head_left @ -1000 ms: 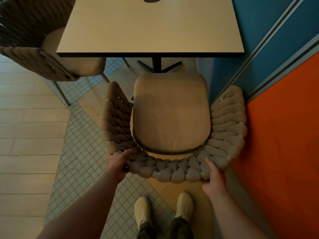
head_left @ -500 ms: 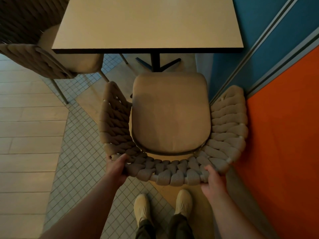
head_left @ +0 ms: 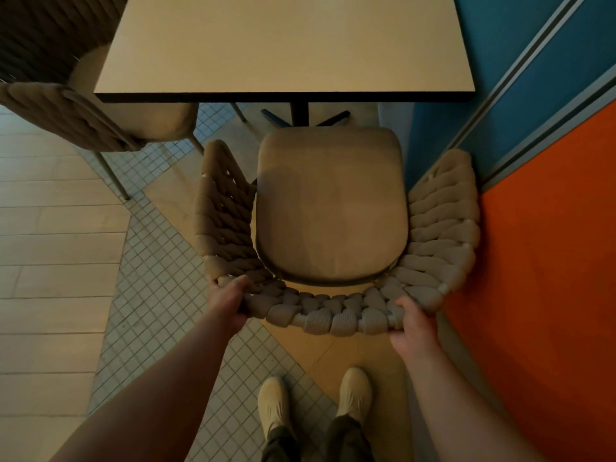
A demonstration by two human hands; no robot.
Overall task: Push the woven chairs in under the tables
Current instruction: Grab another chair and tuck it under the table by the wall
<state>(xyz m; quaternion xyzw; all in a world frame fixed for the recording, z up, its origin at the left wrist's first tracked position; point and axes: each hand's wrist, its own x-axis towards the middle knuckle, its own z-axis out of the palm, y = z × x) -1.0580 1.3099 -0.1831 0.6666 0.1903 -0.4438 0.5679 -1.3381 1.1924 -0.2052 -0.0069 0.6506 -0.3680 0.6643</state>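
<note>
Gripping woven chair (head_left: 333, 315) back w/ left hand (head_left: 226, 303), right hand (head_left: 413, 328).

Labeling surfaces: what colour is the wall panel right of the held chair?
Orange wall panel, blue above it; head view.

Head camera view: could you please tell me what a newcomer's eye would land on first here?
The woven chair fills the centre, its seat not yet under the pale table ahead. The left hand and right hand each have a grip on its braided back rim. On the right stands a bright orange and blue wall, close beside the chair.
</note>
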